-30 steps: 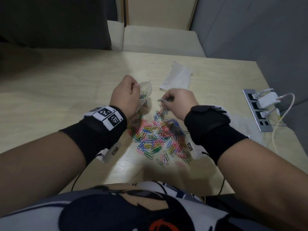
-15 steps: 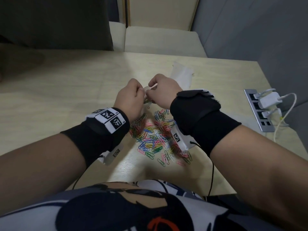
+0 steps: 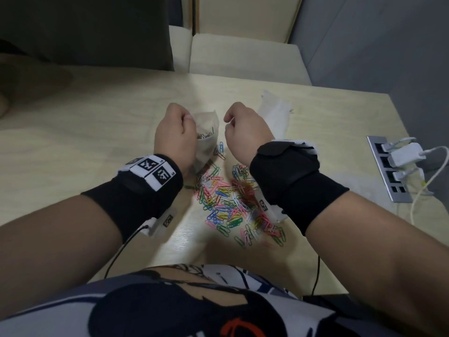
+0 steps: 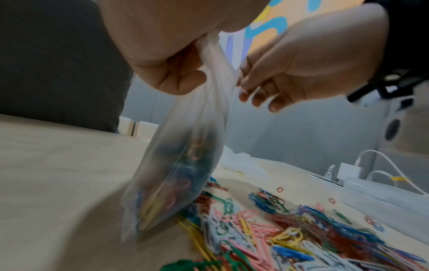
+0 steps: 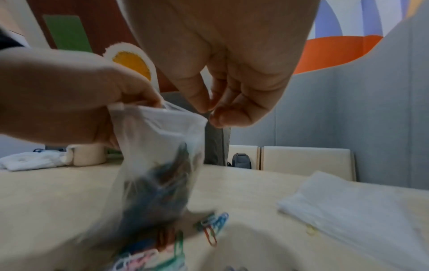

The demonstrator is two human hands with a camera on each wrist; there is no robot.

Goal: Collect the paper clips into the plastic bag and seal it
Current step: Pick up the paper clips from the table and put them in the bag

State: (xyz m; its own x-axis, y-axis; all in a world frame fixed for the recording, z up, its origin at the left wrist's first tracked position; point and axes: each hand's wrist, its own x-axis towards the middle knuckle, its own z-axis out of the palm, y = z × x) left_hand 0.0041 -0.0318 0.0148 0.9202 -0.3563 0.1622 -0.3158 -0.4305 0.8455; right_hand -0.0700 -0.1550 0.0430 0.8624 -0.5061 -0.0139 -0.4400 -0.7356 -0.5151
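A clear plastic bag [image 3: 209, 132] hangs upright, its base on the table among a heap of coloured paper clips [image 3: 230, 203]. Several clips lie inside the bag [image 4: 185, 165]. My left hand [image 3: 175, 135] grips the bag's rim at its left side, so the mouth [image 5: 157, 113] stays open. My right hand [image 3: 245, 135] hovers just right of the mouth, a small gap from the rim. Its fingers [image 5: 220, 117] are curled toward the thumb with nothing visible between them. More clips [image 4: 290, 238] are spread toward me on the table.
A flat white plastic packet [image 3: 274, 115] lies beyond my right hand. A power strip [image 3: 388, 169] with plugged chargers and cables sits at the table's right edge. A cream cup [image 5: 88, 154] and white cloth stand at the far left. Chairs [image 3: 243, 54] stand behind the table.
My right hand carried clips from the heap to the bag's mouth, then drew back to the right without them. My left hand kept holding the bag.
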